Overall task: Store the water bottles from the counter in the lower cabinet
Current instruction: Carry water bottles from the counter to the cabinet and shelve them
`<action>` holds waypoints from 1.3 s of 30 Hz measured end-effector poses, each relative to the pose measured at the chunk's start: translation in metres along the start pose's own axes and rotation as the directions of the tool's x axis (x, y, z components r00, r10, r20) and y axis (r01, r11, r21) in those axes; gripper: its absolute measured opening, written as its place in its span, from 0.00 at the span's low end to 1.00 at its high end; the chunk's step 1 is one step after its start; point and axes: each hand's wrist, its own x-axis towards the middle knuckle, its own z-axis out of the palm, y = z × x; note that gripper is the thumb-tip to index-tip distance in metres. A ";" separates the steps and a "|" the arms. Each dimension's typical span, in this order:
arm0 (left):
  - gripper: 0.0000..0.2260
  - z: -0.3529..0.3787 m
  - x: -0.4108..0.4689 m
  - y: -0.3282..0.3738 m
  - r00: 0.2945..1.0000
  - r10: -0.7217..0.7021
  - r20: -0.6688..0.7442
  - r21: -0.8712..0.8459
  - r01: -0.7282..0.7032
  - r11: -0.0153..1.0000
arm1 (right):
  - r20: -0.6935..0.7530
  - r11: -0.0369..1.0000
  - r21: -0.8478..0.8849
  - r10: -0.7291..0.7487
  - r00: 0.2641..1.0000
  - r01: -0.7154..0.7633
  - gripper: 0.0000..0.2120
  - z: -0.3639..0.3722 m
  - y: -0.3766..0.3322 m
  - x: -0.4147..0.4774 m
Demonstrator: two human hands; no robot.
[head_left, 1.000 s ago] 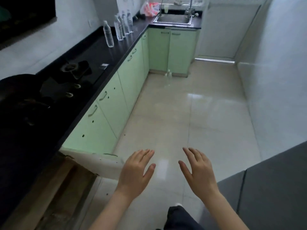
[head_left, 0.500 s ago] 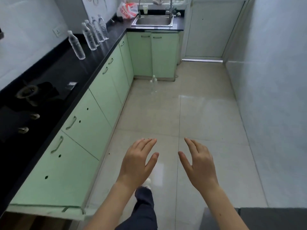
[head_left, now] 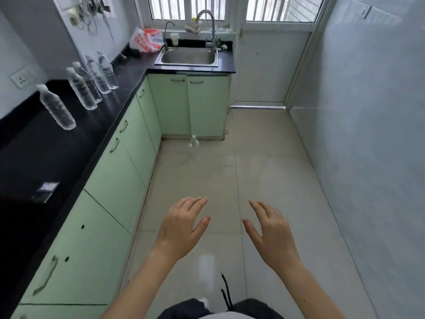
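Hands come first in the view: the left hand (head_left: pixel 181 229) and the right hand (head_left: pixel 272 236) are both held out over the tiled floor (head_left: pixel 276 171), palms down. The fingers are spread and each grip is open and holds nothing. The two hands are near each other but do not touch.

On the left side runs a black worktop (head_left: pixel 30 157) above a row of pale green lower cabinets (head_left: pixel 119 180). All the cabinet doors that show are closed. A small flat object (head_left: pixel 47 187) lies on the near part of the worktop; I cannot tell what it is.

Farther along the worktop stand the water bottles, all clear with white caps, well apart from the hands. One single bottle (head_left: pixel 56 107) stands alone, nearest to the camera. Behind it is a group of four bottles (head_left: pixel 94 81), close together.

Where the worktop turns the corner lies a red and white plastic bag (head_left: pixel 146 40), just beside a steel sink (head_left: pixel 187 56) with a tall tap (head_left: pixel 208 24). A white cup (head_left: pixel 174 38) stands behind the sink.

On the floor in front of the sink cabinet stand two more small bottles (head_left: pixel 193 142). Beyond is a barred window (head_left: pixel 187 8).
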 end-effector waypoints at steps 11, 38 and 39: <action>0.26 0.044 0.179 -0.087 0.989 -0.145 0.005 -0.026 0.145 0.989 | 0.068 0.997 0.065 -0.037 0.997 0.033 0.29 0.057 0.038 0.215; 0.26 -0.032 0.512 -0.374 0.787 -0.594 -0.170 -0.026 0.599 0.801 | 0.323 0.876 0.160 -0.483 0.814 0.456 0.30 0.222 -0.087 0.749; 0.26 -0.042 0.520 -0.392 0.785 -0.592 -0.182 -0.025 0.598 0.801 | 0.325 0.871 0.164 -0.492 0.808 0.464 0.30 0.229 -0.101 0.766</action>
